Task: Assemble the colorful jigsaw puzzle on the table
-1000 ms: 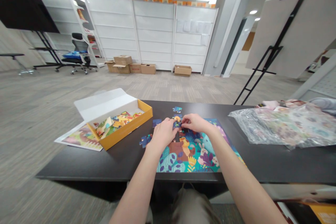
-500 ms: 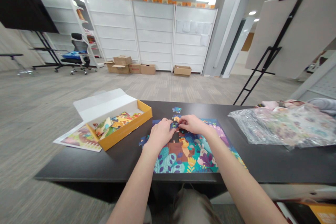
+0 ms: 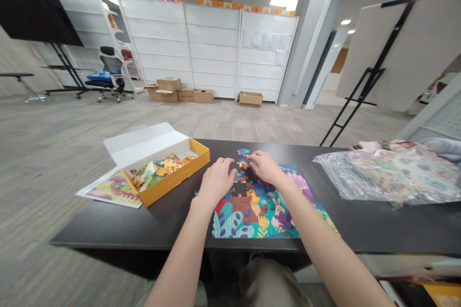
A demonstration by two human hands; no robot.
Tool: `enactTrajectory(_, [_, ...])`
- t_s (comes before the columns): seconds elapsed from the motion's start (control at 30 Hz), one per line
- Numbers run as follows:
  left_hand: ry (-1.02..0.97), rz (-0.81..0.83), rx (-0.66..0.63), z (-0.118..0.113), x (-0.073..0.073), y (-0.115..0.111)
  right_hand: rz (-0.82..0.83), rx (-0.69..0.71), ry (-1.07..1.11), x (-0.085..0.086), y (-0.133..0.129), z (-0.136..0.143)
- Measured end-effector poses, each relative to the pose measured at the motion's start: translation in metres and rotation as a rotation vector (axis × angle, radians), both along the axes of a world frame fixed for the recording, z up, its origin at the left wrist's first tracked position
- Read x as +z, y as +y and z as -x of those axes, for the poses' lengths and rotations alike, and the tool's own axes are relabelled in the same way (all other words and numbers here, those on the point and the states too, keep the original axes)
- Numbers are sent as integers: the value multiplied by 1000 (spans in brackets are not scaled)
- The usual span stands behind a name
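Observation:
A colourful jigsaw puzzle [image 3: 259, 211], partly assembled, lies on the black table before me, with a dark gap near its upper middle. Over its upper left edge is my left hand [image 3: 217, 180], fingers apart and holding nothing visible. My right hand [image 3: 267, 168] hovers over the upper part with fingers spread, its fingertips close to an orange and blue puzzle piece [image 3: 243, 164]. Beyond that piece lies a loose blue puzzle piece [image 3: 243, 152]. Part of the puzzle's upper edge is hidden under both hands and forearms.
On the left stands an open yellow box [image 3: 173, 182] with several puzzle pieces inside, beside a printed picture sheet [image 3: 111, 189]. Clear plastic bags [image 3: 389, 172] lie on the table's right side. Cardboard boxes [image 3: 169, 90] and shelves stand across the floor.
Both hands have drawn apart and their fingers have spread. My right hand has moved slightly up and forward, and the orange and blue piece between them shows more fully.

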State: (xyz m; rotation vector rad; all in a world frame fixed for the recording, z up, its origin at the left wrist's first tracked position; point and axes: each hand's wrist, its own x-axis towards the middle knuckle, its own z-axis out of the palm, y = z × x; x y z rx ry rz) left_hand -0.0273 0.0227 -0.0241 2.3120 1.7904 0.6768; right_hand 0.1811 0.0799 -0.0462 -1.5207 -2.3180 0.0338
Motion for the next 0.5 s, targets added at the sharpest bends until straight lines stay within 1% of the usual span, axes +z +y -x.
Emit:
enactTrajectory(0.1, [-32,-28,43,11,7,-1,39,53,-52,-5,4,1])
enactTrajectory(0.17, [-27,-25,40,17,10,-1,67,45,-50,-7,7,1])
enactTrajectory(0.27, [9,2,4,19,9,-4,89,11,-18,-8,10,-1])
enactTrajectory(0.37, [64,9,-35,18,7,-9,92,31,54,-8,11,-4])
enactTrajectory(0.43, [94,17,-60,17,7,-12,79,46,141,-8,12,-7])
enactTrajectory(0.5, [113,37,-77,18,9,-14,74,22,254,-7,14,-9])
